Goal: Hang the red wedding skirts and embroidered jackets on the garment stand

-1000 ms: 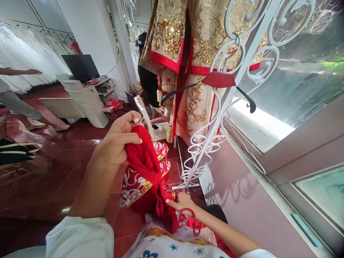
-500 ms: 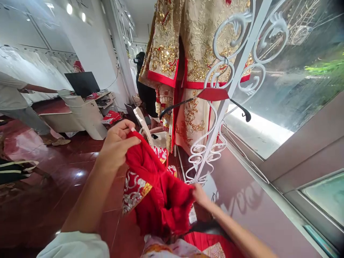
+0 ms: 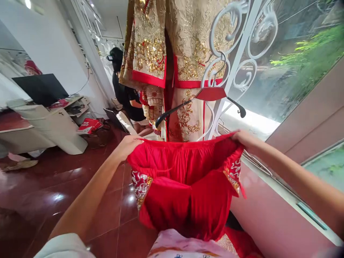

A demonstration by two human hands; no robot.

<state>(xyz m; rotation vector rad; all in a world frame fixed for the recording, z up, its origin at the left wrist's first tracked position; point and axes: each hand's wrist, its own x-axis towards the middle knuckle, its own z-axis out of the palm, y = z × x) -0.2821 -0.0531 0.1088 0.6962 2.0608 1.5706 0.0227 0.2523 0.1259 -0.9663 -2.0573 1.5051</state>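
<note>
Stretched between my two hands is a red skirt point(image 3: 185, 200) with a gathered waistband and silver-and-gold embroidered panels at its sides. My left hand point(image 3: 130, 146) is closed on the left end of the waistband. At the other end, my right hand point(image 3: 243, 139) grips the right corner. The skirt's opening faces up toward me, showing the pleated inside. Just beyond it, a black hanger with a red centre point(image 3: 212, 94) hangs from a white scrolled metal stand point(image 3: 236, 53), with nothing on it.
Gold-embroidered garments with red trim point(image 3: 185, 46) hang behind the hanger. A person in black point(image 3: 126, 93) is at the back. On the left stand a white desk point(image 3: 51, 125) and a black monitor point(image 3: 40, 89). A window point(image 3: 295, 61) and ledge run along the right.
My hands have moved apart and spread the bunched skirt wide, the right hand rising up and to the right. The view has turned somewhat to the right.
</note>
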